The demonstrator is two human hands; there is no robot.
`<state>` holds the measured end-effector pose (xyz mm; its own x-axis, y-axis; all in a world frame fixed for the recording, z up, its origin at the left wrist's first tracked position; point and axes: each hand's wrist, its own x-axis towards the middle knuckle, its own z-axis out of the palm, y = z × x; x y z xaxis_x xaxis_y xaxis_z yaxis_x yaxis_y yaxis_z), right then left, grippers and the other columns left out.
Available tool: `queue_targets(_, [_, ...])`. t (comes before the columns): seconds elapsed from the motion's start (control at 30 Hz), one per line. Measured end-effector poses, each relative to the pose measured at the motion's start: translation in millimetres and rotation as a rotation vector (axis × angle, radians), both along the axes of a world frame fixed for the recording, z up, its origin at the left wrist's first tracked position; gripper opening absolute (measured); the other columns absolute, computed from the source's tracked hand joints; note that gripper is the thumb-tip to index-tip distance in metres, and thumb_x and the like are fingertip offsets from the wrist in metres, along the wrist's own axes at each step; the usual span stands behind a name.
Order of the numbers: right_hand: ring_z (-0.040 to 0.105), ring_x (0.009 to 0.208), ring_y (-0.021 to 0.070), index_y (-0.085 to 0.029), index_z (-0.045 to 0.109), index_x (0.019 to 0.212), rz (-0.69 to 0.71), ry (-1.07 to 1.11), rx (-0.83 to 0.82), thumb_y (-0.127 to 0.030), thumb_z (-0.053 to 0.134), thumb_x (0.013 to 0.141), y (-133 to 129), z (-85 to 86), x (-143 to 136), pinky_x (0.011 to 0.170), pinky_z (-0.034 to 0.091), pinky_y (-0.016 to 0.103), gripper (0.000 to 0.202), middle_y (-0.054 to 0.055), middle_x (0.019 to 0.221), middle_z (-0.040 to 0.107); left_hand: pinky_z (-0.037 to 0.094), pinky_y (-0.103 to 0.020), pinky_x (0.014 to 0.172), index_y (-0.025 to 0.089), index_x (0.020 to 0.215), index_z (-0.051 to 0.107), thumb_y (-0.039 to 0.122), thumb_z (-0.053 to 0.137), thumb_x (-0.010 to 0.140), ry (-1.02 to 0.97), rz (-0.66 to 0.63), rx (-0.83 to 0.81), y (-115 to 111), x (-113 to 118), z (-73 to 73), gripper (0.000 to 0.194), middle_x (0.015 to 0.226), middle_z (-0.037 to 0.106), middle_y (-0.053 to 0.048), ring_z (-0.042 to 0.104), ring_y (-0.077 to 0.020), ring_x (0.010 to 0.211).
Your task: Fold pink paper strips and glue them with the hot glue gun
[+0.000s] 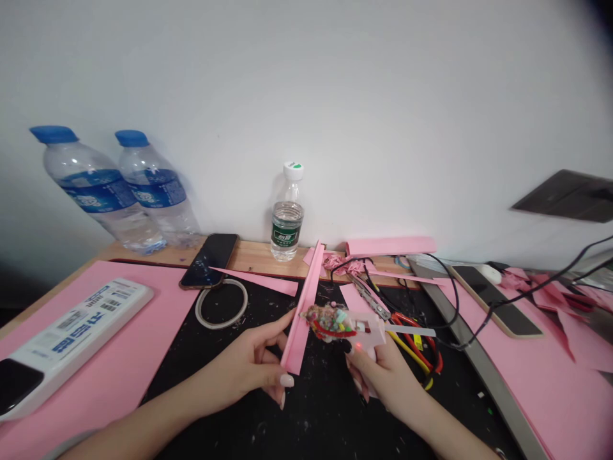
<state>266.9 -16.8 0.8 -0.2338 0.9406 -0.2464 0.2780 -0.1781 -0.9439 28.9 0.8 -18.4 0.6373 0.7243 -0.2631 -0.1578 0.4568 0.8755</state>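
My left hand [261, 361] pinches the lower end of a long folded strip of pink paper [306, 313], which slants up and away over the black mat [230, 409]. In my right hand [383, 367] is a hot glue gun [330, 321], its front covered in colourful beads, with a small red light glowing near my fingers. A pale glue stick [414, 330] sticks out of its back end. The gun's tip points left and appears close to the paper strip; whether it touches cannot be made out.
At left lie a white box-shaped device [90, 338], a phone [211, 259] and a tape roll [221, 303]. Two large bottles [148, 185] and a small bottle [287, 223] stand by the wall. Pliers [416, 348], cables, another phone [495, 300] and pink scraps [550, 300] lie right.
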Motion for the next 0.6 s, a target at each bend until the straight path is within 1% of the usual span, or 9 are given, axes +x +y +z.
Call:
queue_targets(0.13, [0.040,0.032,0.0068,-0.020,0.046,0.073,-0.014,-0.008,-0.001,-0.054,0.053,0.081,-0.2,-0.5,1.4,0.030,0.028,0.016,0.036,-0.007,0.044,0.045,0.054,-0.027,0.057,0.035,0.143,0.029,0.013,0.074,0.071,0.006,-0.002,0.000,0.2,-0.1,-1.2,0.088,0.107,0.060,-0.003,0.064,-0.0099,0.058])
queue_targets(0.33, [0.040,0.031,0.0074,-0.020,0.047,0.073,-0.032,0.006,0.001,-0.061,0.051,0.080,0.4,-3.4,1.6,0.030,0.029,0.017,0.042,-0.007,0.042,0.044,0.054,-0.027,0.056,0.035,0.143,0.030,0.014,0.074,0.070,0.033,-0.004,-0.006,0.0,0.1,2.7,0.088,0.103,0.061,-0.002,0.064,-0.0102,0.057])
queue_targets(0.6, [0.039,0.030,0.0071,-0.020,0.045,0.063,-0.045,-0.005,0.045,-0.063,0.049,0.081,1.5,-7.2,3.7,0.030,0.028,0.017,0.047,-0.006,0.040,0.044,0.055,-0.027,0.056,0.035,0.142,0.031,0.012,0.074,0.069,0.019,-0.009,-0.014,-0.8,-0.2,1.2,0.087,0.104,0.060,-0.002,0.064,-0.0100,0.057])
